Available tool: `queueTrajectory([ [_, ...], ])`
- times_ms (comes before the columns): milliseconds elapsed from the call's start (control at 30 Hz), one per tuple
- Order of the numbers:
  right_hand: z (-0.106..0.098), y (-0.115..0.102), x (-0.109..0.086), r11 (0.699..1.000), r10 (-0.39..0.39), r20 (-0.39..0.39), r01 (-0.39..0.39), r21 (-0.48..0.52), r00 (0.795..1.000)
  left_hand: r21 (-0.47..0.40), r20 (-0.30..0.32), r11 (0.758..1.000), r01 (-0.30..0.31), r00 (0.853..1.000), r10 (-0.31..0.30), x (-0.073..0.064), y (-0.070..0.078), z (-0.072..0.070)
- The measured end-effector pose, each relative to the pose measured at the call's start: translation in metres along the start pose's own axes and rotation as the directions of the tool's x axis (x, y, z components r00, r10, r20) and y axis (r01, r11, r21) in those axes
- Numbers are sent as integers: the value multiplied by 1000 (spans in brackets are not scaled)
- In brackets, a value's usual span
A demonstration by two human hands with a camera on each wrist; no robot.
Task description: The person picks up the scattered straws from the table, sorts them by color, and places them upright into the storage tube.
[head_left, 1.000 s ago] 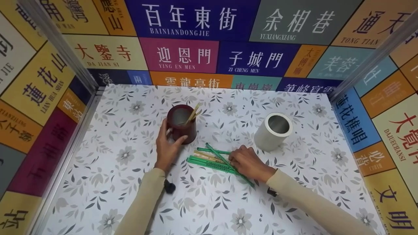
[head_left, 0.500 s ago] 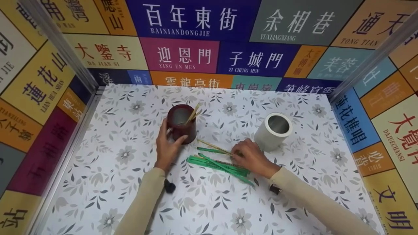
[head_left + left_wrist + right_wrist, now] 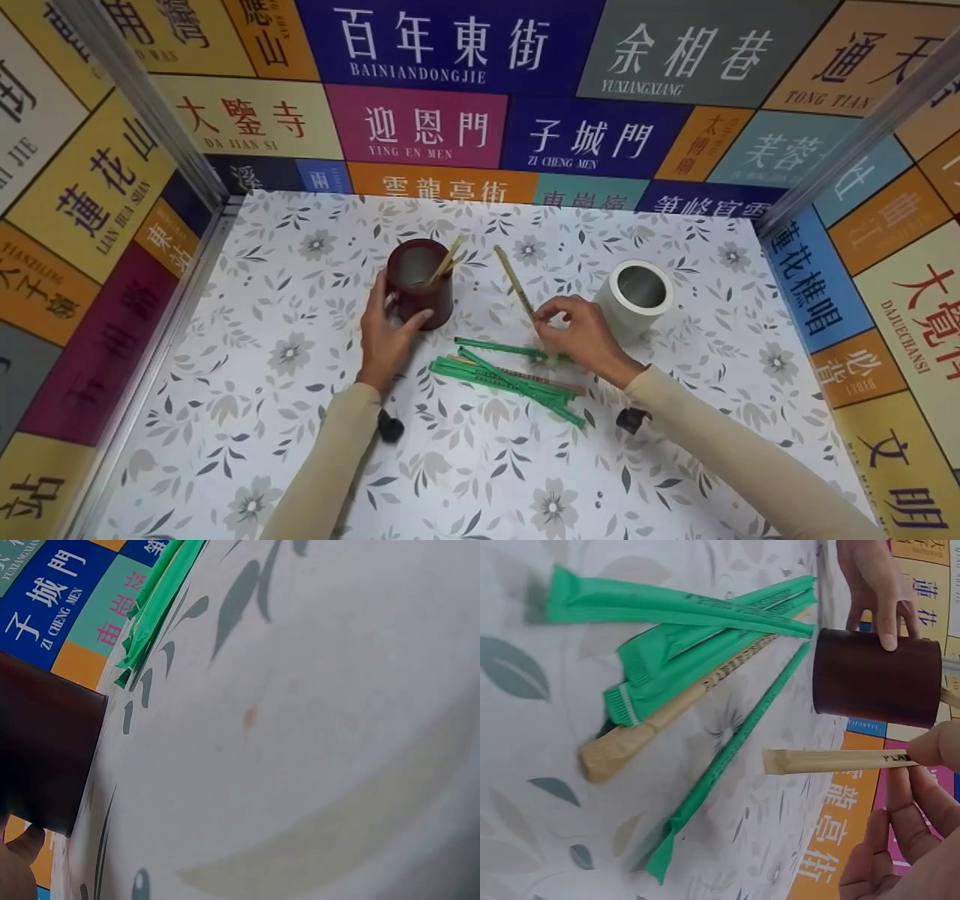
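My left hand [image 3: 386,341] grips the side of a dark red cup [image 3: 431,307], which stands upright on the table. Several thin brown sticks or straws [image 3: 448,264] lean out of its mouth. Between thumb and fingertips, my right hand [image 3: 585,337] pinches one brown paper-wrapped straw [image 3: 825,761], raised above the table and apart from the cup. Below it lies a loose pile of green-wrapped straws [image 3: 487,375], with a brown-wrapped straw [image 3: 660,720] among them. One green straw [image 3: 727,757] lies a little apart. In the left wrist view only the cup's wall [image 3: 45,742] and a fingertip show.
A white cylindrical holder [image 3: 626,300] stands just behind my right hand; its dark inside shows no contents. The floral tablecloth [image 3: 300,450] covers the table. Printed panels [image 3: 450,45] wall it at the back and both sides.
My right hand has drawn a brown straw out of the pile and lifted it, its far end swinging up and away. The remaining straws shifted slightly. My left hand stays on the cup.
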State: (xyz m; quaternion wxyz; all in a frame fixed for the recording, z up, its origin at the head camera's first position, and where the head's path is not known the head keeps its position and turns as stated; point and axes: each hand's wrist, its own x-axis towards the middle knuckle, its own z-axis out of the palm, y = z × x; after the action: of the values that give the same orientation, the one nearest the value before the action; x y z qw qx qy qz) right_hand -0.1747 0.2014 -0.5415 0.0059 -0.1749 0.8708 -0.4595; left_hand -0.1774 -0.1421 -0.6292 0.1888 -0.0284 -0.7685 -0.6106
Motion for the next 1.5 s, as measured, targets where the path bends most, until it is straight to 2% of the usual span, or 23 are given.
queueTrajectory([
  [167,-2,-8,10,999,15,-60,-12,50,998,13,0,1000,15,1000,-15,0,1,0],
  [333,-2,-14,22,993,35,-85,-25,118,996,26,2,999,31,1000,-31,1,1,0],
  [533,-5,-25,36,990,37,-94,-24,142,995,29,-6,999,13,1000,-13,1,0,-1],
  [733,-7,-36,53,975,21,-133,9,221,991,36,-4,999,-32,999,32,1,-2,-2],
  [867,-6,-43,68,967,19,-157,21,252,987,40,-8,999,-14,1000,14,1,-2,-1],
  [1300,7,-66,103,941,32,-172,28,338,985,-30,-16,1000,-6,1000,6,2,1,4],
  [1500,22,-77,118,931,-41,-184,104,349,982,-11,-16,1000,9,1000,-10,1,0,1],
])
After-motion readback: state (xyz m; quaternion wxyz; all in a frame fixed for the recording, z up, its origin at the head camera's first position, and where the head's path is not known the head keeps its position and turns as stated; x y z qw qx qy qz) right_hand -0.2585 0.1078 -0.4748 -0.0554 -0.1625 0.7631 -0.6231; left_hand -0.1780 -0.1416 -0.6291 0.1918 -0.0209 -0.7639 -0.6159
